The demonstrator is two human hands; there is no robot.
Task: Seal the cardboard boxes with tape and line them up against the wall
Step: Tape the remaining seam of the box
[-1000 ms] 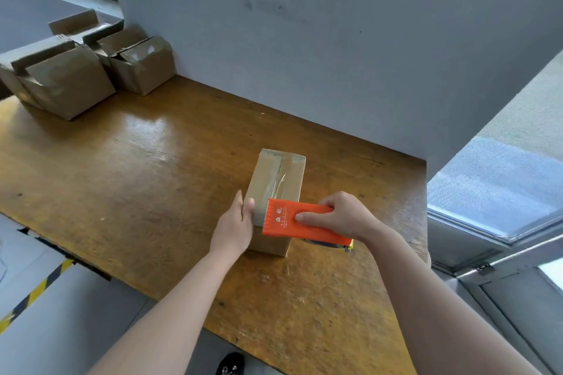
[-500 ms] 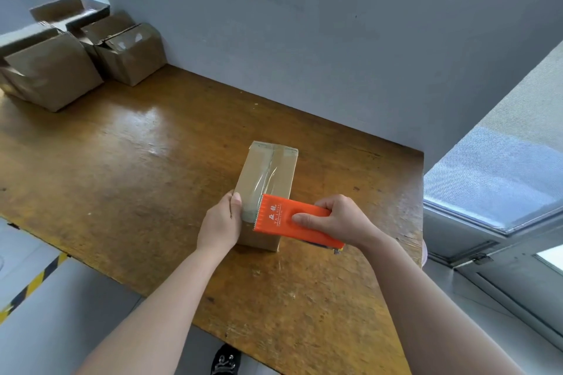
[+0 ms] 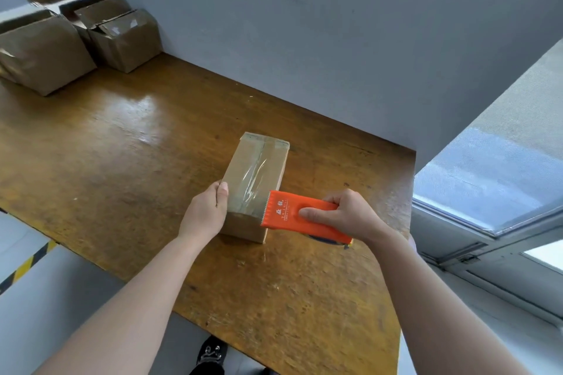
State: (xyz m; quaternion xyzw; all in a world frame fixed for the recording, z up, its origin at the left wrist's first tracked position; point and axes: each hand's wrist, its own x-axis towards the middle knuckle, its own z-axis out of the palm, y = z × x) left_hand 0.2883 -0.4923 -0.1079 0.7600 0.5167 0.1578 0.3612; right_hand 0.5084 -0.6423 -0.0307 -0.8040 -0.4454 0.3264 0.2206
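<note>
A small cardboard box [image 3: 259,161] lies on the wooden table [image 3: 122,161], a strip of clear tape running down its top. My left hand [image 3: 207,210] holds the box's near left corner, thumb on the top edge. My right hand [image 3: 344,216] grips an orange tape dispenser [image 3: 292,213] whose toothed edge sits at the box's near right top edge. The tape roll under the dispenser is mostly hidden.
Several cardboard boxes [image 3: 122,36] stand at the far left against the grey wall [image 3: 304,39], some with open flaps. A window frame [image 3: 487,222] lies past the table's right edge. The floor below left has a yellow-black stripe [image 3: 24,265].
The dispenser has slid a little to the right off the box top, showing more of the taped seam. My left hand keeps its hold on the box's corner.
</note>
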